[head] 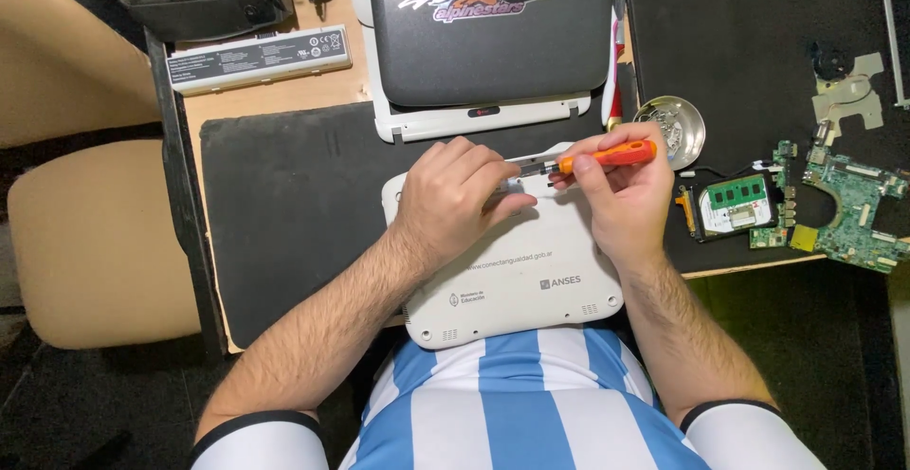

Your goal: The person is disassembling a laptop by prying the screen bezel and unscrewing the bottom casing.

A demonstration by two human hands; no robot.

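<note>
Step in hand, as I read it: working a fastener on the white laptop base [517, 276], which lies underside up at the near edge of the counter [284, 100], partly over my lap.

Right hand [621, 186] has its fingers clenched around the orange-handled screwdriver [607, 157], held nearly level with the shaft pointing left toward the base's far edge. Left hand [455, 195] rests on the base, fingers curled and pinching at the shaft tip; whether they grasp a screw there I cannot tell, tip is hidden.

Next move, my judgement: needs the tip seated square before any turning, left hand steadying the base.

Around it:
- black mat [284, 205] under the base
- second laptop, dark lid with a sticker [488, 29], just beyond the base
- small metal dish [675, 129] with what look like screws, near the right hand
- hard drive [735, 207] and green circuit boards [858, 209] to the right
- battery pack [258, 58] far left

The second laptop crowds the far edge, so little room there.
</note>
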